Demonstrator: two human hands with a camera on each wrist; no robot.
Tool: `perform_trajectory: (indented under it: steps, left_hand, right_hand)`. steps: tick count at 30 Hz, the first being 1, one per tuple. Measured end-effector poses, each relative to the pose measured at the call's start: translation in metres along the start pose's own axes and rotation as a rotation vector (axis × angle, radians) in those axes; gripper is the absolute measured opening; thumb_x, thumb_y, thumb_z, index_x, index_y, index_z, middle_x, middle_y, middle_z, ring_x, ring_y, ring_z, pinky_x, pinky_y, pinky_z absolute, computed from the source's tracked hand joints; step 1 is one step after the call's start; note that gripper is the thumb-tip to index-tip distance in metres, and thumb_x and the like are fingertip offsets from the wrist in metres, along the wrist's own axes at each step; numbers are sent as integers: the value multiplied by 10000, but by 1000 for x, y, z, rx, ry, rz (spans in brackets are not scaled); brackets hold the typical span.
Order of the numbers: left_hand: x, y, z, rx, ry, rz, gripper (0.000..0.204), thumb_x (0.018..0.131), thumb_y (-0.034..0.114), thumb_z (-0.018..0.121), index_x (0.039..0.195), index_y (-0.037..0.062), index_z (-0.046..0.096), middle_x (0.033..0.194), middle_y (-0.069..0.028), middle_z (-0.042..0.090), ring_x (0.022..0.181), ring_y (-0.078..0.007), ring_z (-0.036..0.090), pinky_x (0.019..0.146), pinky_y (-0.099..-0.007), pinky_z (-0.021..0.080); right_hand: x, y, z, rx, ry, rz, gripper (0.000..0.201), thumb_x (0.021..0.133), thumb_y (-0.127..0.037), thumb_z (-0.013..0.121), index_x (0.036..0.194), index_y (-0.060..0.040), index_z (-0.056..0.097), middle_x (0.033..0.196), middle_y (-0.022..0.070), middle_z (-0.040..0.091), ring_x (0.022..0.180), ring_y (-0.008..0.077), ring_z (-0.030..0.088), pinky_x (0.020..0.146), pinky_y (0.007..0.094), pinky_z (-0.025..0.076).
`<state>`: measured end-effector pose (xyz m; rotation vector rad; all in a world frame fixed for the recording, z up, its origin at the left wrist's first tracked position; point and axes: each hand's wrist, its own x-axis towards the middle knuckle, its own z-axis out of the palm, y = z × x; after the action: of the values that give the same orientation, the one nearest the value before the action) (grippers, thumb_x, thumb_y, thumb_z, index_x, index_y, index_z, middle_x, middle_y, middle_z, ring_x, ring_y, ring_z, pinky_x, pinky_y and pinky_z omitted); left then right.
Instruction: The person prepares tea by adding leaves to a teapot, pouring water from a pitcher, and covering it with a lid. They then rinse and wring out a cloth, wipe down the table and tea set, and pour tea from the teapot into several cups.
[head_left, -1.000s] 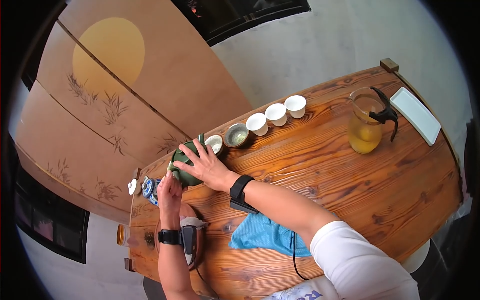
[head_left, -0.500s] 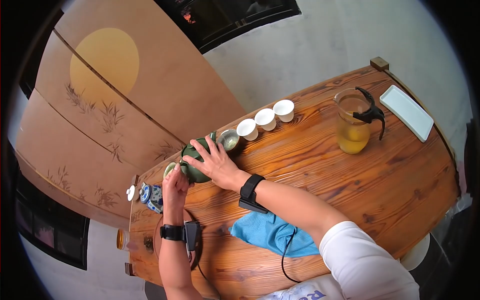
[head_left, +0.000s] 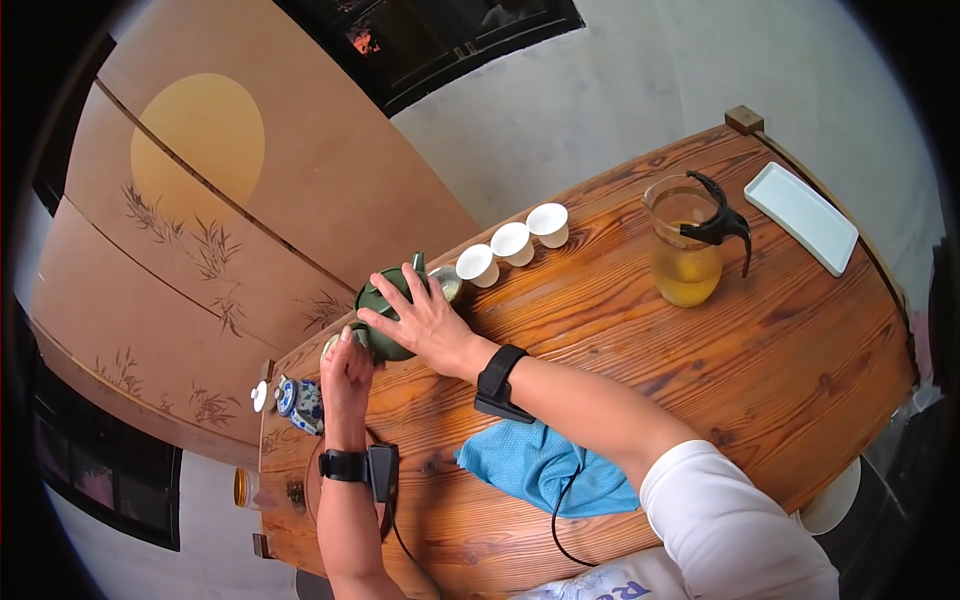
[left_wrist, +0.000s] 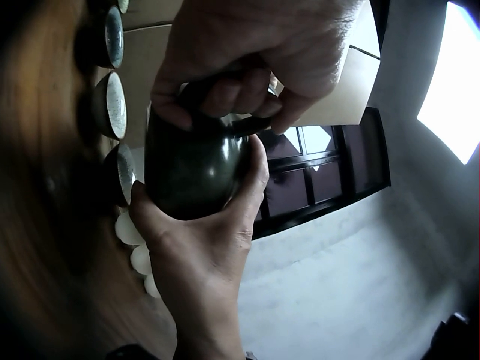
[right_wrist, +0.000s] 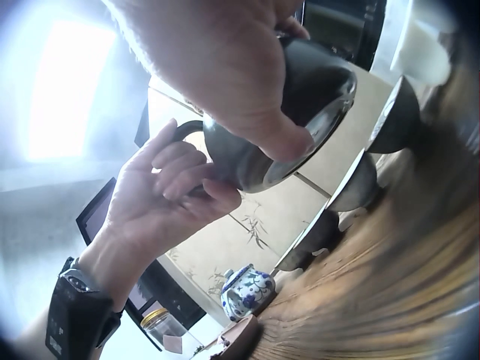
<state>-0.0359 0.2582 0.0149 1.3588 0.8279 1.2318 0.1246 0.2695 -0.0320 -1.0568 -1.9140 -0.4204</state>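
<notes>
Both hands hold a dark green teapot (head_left: pixel 384 343) raised over the row of small bowls. At its handle, the fingers of my left hand (head_left: pixel 346 385) are curled tight. My right hand (head_left: pixel 430 325) spreads its fingers across the pot's body, with the thumb (right_wrist: pixel 289 142) at the base rim in the right wrist view. The pot looks tilted there, its underside partly showing. Of the grey bowls, a far one (head_left: pixel 447 283) peeks out past the pot, while the middle one (left_wrist: pixel 114 105) shows in the left wrist view.
Three white cups (head_left: pixel 512 243) continue the row along the table edge. A glass pitcher (head_left: pixel 688 265) of yellow liquid and a white tray (head_left: pixel 802 217) stand right. Near the forearms lie a blue cloth (head_left: pixel 545 470) and a blue-and-white jar (head_left: pixel 301 403).
Both hands have carried the teapot rightward along the row, over the middle bowl, uncovering the bowl at its left. The head view has shifted slightly.
</notes>
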Motion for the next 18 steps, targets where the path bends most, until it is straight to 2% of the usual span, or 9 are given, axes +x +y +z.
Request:
perform_trajectory:
  steps: [3,11,18]
  left_hand:
    - [3,4,12,10,-15,-15,370,895,238,466,568,147,317,470,66,231,420,-50,195,407,-230,168]
    - [14,-5,24,81,-47,-73,403,913,266,415,546,157,288,439,56,232,379,-64,218,418,-232,351]
    - [17,-9,31,45,-84,-76,396,912,269,417,553,155,297,441,52,234,393,-67,240,440,-248,394]
  right_hand:
    - [-2,7,-4,-49,0,-1,623,670,-108,637,1239,-223,410,1352,155,231,1158,443,290,874,557,358]
    - [-13,22,-9,-61,-11,49,625,669,-104,639,1239,-221,411,1349,155,236,1149,439,300,863,546,376]
    - [-14,28,-19,-95,-21,47,624,676,-110,634,1243,-225,402,1349,160,234,1155,443,296,879,541,351]
